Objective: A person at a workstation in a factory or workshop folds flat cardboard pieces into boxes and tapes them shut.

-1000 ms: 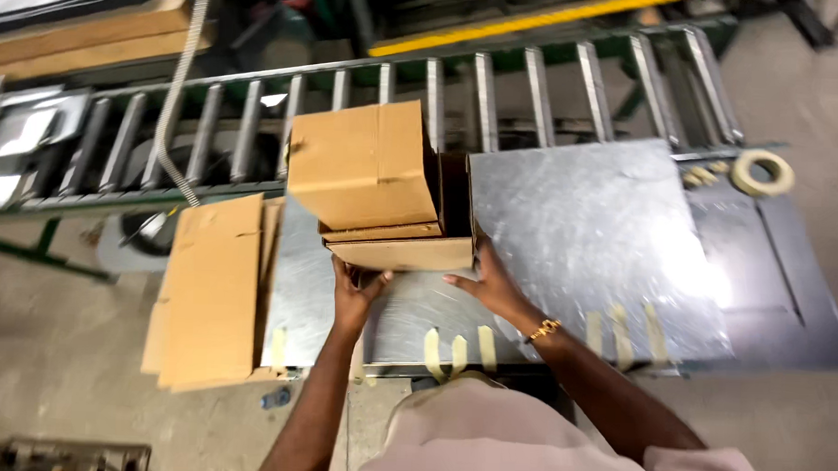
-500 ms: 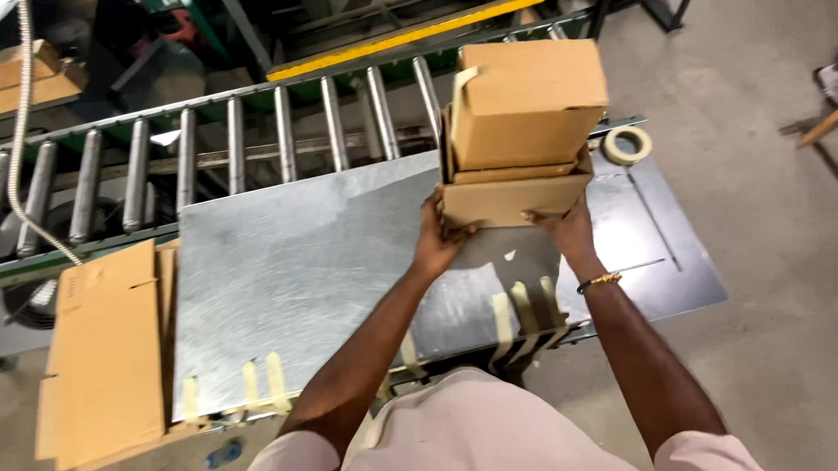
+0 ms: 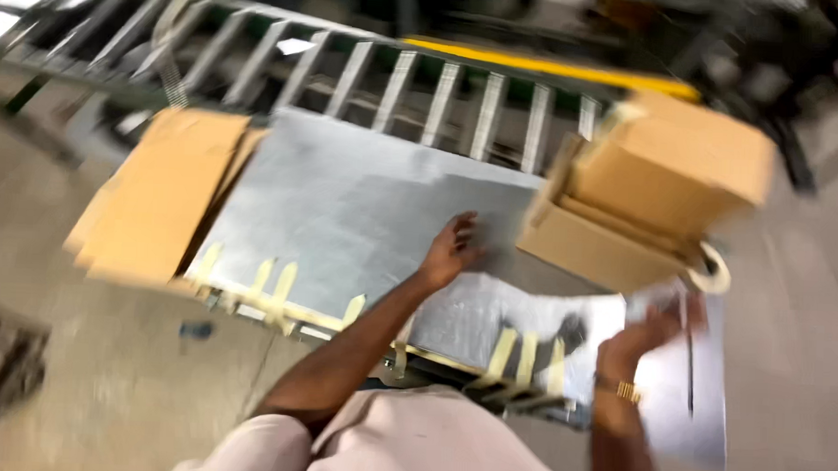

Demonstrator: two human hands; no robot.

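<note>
Two stacked brown cardboard boxes [image 3: 657, 193] hang tilted over the right end of the metal table [image 3: 346, 205], blurred by motion. My left hand [image 3: 451, 251] is just left of the boxes, fingers spread, holding nothing, over the table's surface. My right hand [image 3: 652, 332] is raised under the lower box's right corner, with a gold bracelet on the wrist. Blur hides whether it touches the box. A tape roll [image 3: 715, 271] shows right beside that corner.
A stack of flat cardboard sheets [image 3: 160, 194] lies off the table's left end. Several tape strips [image 3: 273, 291] hang along the near edge. A roller conveyor [image 3: 396, 86] with a yellow rail [image 3: 546, 68] runs behind the table. Concrete floor surrounds it.
The boxes have swung farther right and tilted. My left hand has come off them and now hovers open over the table. The view has turned, and everything is blurred.
</note>
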